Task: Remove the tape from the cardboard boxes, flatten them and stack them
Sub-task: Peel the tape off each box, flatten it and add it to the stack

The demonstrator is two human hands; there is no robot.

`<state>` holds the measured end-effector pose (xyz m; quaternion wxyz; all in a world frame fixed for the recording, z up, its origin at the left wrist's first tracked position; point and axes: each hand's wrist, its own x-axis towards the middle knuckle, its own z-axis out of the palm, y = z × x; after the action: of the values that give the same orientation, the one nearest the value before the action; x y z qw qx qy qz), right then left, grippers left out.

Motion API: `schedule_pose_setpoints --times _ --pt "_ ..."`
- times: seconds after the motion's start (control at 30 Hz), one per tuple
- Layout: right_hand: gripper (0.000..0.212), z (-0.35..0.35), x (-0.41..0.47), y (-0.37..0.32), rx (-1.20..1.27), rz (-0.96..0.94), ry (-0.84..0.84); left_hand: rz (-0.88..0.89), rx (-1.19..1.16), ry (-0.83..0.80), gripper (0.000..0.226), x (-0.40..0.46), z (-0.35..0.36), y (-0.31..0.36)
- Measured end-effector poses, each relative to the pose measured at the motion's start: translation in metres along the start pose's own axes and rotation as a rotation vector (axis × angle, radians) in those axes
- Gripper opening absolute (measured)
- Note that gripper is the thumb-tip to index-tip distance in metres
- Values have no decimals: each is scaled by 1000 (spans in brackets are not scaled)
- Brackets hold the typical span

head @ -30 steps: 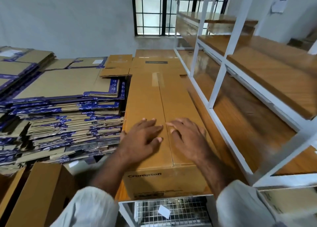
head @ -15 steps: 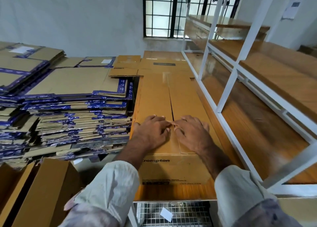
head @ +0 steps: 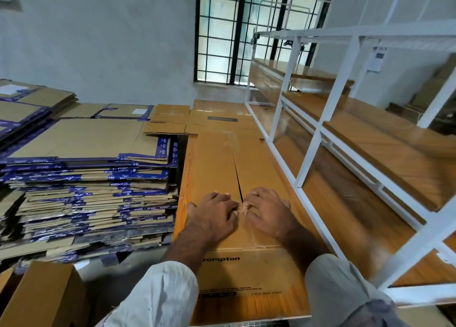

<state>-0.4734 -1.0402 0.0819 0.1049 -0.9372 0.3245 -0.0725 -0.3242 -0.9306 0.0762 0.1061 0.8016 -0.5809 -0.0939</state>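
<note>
A long brown cardboard box (head: 214,159) marked "Crompton" lies lengthwise on a wooden table (head: 181,183). My left hand (head: 212,215) and my right hand (head: 267,210) rest on its top near the near end, on either side of the centre seam. Both hands have their fingertips curled into the seam at the flap edges. Beyond my fingers the seam gapes as a dark slit. Clear tape (head: 250,230) still covers the seam between my hands and the near edge. Another tape patch (head: 230,141) sits at the far end.
A tall stack of flattened cartons with blue tape (head: 81,139) stands to the left. Flat brown cartons (head: 170,122) lie past the box's far end. A white metal shelf frame (head: 311,154) with wooden boards runs close along the right. An open box (head: 42,294) is at lower left.
My hands slid together from flat on the lid to the centre seam and curled their fingers in. The seam has split open beyond them. The camera has tilted up.
</note>
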Motion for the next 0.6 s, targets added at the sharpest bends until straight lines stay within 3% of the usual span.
schedule_pose_setpoints --times 0.1,0.23,0.33,0.4,0.53,0.6 --pt "2 -16 12 -8 -14 15 -107 6 2 -8 47 0 -1 -1" --pt "16 -25 33 -19 -44 106 -249 11 21 -16 47 2 1 -2" --pt "15 -22 37 -27 -127 127 -302 15 18 -14 47 1 2 -2" --pt "7 -16 31 -32 -180 119 -282 21 4 -10 48 0 2 -3" --pt "29 -9 7 -32 -175 110 -196 22 -10 -6 47 -4 -1 -4" --pt "30 -12 -5 -31 -155 98 -157 22 -19 -30 51 -4 -5 -4"
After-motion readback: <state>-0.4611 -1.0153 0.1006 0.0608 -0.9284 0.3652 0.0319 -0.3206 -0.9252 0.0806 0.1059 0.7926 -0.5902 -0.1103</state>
